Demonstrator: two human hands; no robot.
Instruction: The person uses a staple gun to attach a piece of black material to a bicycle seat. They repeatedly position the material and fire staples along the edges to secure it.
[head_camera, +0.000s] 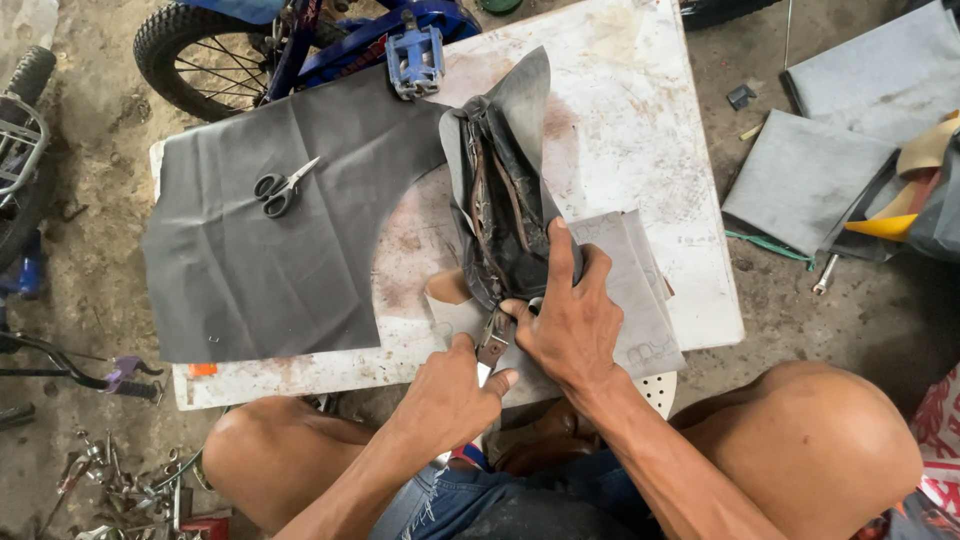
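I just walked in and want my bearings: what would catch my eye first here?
First, the worn bicycle saddle lying upside down mid-table, pressed by the right hand while the left hand grips a tool at its near end. Left of it lies a dark sheet with scissors on top. A blue bicycle stands behind.

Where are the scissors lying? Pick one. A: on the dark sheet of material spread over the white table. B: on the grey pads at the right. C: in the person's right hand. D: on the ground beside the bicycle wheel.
A: the scissors lie flat on the dark sheet on the white table, apart from both hands.
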